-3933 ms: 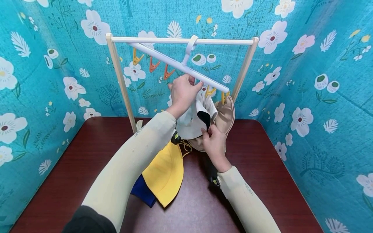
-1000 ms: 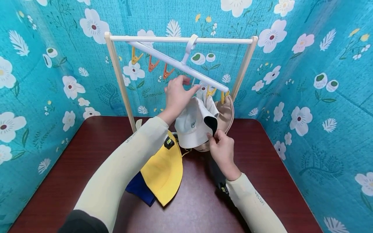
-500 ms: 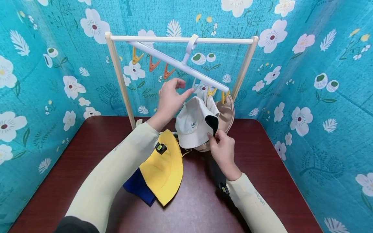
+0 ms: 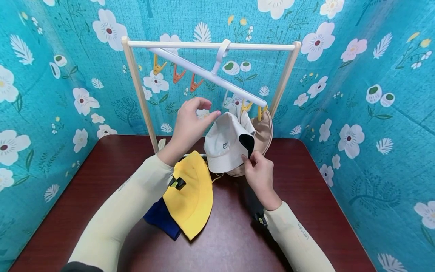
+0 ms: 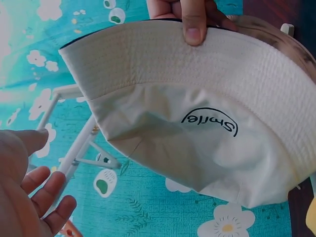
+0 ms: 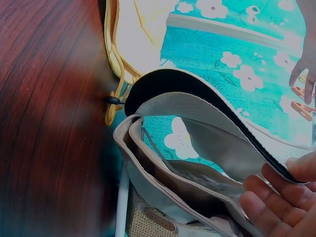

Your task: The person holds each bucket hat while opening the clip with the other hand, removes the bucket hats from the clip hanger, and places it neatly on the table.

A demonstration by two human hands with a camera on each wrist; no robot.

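My right hand (image 4: 261, 177) pinches the brim of a white bucket hat (image 4: 224, 151) with black lining; the left wrist view shows "Smile" lettering on its crown. My left hand (image 4: 191, 122) is left of the crown, fingers spread and holding nothing. Above them a white clip hanger (image 4: 200, 71) hangs tilted, its right end low. A beige hat (image 4: 265, 130) hangs from the yellow clip (image 4: 261, 113) at that end. Another yellow clip (image 4: 246, 106) sits right at a pale fabric fold behind the white hat. A clear clip (image 4: 226, 99) hangs left of it.
A wooden rack (image 4: 138, 87) carries the hanger on its top bar. Orange clips (image 4: 195, 83) and one more yellow clip (image 4: 158, 66) hang on the hanger's raised side. On the dark red table (image 4: 299, 196) lie a yellow hat (image 4: 193, 200) and a dark blue item (image 4: 163, 219).
My left hand, at first right under the hanger, has moved down and left, away from the clear clip. The right hand keeps the brim, slightly lower and further right than at first.
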